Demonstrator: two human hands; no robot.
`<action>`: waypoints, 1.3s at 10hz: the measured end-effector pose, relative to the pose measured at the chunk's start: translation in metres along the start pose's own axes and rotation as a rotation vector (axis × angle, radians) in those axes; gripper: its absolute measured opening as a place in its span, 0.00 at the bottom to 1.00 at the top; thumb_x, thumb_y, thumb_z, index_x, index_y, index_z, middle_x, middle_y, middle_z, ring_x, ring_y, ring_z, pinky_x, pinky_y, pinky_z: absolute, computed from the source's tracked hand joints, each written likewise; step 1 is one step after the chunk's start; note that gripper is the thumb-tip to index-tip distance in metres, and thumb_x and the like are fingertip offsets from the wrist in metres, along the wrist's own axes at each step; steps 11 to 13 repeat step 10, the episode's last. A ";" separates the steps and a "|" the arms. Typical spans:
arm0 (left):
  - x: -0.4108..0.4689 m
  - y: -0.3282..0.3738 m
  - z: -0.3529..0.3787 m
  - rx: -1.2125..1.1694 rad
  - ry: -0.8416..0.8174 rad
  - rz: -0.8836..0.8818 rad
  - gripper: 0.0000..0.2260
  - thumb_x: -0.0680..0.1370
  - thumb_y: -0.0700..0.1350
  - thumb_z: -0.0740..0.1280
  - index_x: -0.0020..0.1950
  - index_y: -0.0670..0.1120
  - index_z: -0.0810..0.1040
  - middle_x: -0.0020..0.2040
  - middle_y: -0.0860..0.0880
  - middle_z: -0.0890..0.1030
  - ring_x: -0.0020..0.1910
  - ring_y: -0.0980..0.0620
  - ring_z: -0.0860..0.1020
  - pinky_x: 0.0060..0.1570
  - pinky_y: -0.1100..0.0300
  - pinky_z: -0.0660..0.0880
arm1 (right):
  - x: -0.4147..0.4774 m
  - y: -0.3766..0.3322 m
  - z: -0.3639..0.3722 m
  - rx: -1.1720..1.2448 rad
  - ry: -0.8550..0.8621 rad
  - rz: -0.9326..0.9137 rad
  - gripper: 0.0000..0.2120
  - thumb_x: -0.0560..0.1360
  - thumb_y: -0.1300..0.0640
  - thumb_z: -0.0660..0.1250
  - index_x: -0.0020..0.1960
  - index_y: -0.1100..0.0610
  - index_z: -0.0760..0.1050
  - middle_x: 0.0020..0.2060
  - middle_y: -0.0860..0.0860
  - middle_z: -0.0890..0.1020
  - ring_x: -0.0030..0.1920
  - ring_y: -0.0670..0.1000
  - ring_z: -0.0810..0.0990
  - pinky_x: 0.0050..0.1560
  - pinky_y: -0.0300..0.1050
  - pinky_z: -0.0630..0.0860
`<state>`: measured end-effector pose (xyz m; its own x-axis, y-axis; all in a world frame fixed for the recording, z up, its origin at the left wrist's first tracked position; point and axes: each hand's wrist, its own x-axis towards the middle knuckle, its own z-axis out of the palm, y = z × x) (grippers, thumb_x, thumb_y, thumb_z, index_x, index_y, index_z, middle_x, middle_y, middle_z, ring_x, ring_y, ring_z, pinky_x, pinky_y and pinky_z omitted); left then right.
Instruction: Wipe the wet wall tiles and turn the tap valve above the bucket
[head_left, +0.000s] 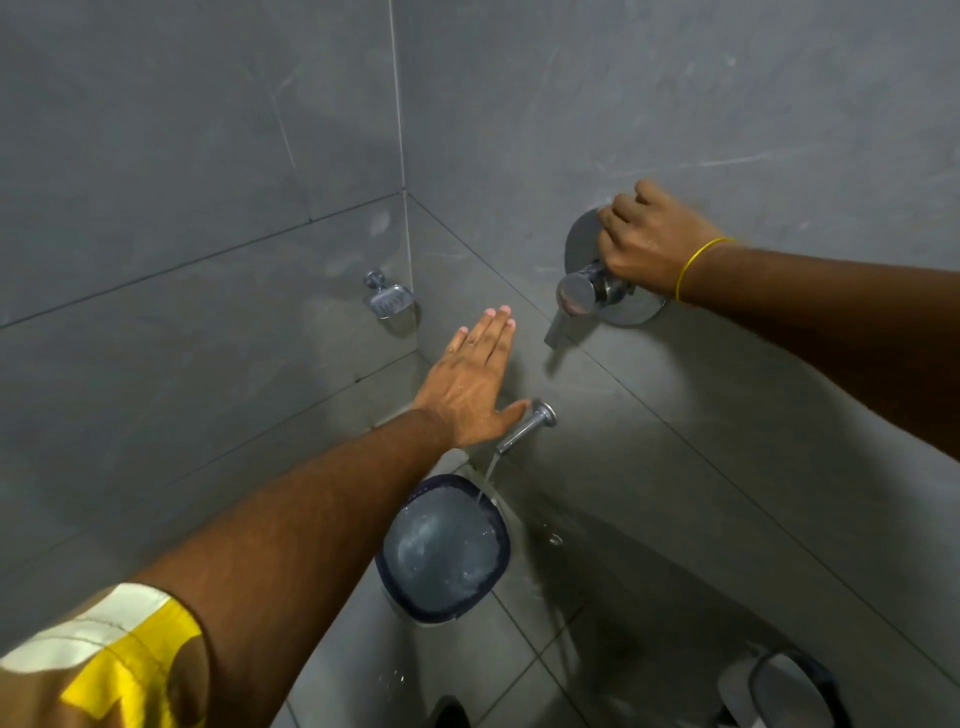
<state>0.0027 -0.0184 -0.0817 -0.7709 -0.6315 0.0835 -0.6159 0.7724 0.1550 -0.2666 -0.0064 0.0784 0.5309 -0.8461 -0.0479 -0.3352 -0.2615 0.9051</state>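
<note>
My right hand (649, 244) is closed around the top of the chrome tap valve (584, 293) on the right wall; its lever points down. My left hand (475, 382) lies flat, fingers spread, on the grey wall tiles (519, 234) just left of the chrome spout (524, 428), thumb almost touching it. A thin stream of water runs from the spout into the dark blue bucket (392, 566), which is nearly full and stands on the floor below.
A chrome soap dish (388, 300) is fixed in the corner of the two walls. A second dark-rimmed container (795, 691) stands on the tiled floor at the lower right. Water drops lie on the floor near the bucket.
</note>
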 end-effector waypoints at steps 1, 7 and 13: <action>-0.002 0.000 0.004 0.007 -0.002 0.003 0.47 0.79 0.70 0.55 0.85 0.42 0.39 0.86 0.42 0.40 0.85 0.45 0.40 0.84 0.46 0.43 | 0.000 0.005 0.002 -0.139 0.058 -0.037 0.10 0.76 0.66 0.63 0.39 0.57 0.78 0.32 0.54 0.79 0.42 0.56 0.76 0.49 0.52 0.72; -0.015 0.005 0.005 -0.010 0.027 -0.012 0.46 0.80 0.69 0.55 0.85 0.42 0.39 0.86 0.42 0.39 0.85 0.45 0.39 0.82 0.47 0.40 | -0.013 -0.067 0.005 0.492 -0.036 0.745 0.14 0.82 0.60 0.63 0.54 0.63 0.86 0.79 0.59 0.71 0.75 0.64 0.73 0.75 0.67 0.66; -0.026 0.021 -0.035 0.010 0.131 -0.014 0.44 0.81 0.66 0.57 0.85 0.41 0.41 0.87 0.42 0.41 0.85 0.46 0.39 0.83 0.45 0.43 | -0.019 -0.103 -0.023 0.712 -0.121 1.076 0.37 0.77 0.63 0.62 0.83 0.67 0.54 0.86 0.58 0.48 0.86 0.59 0.48 0.84 0.61 0.49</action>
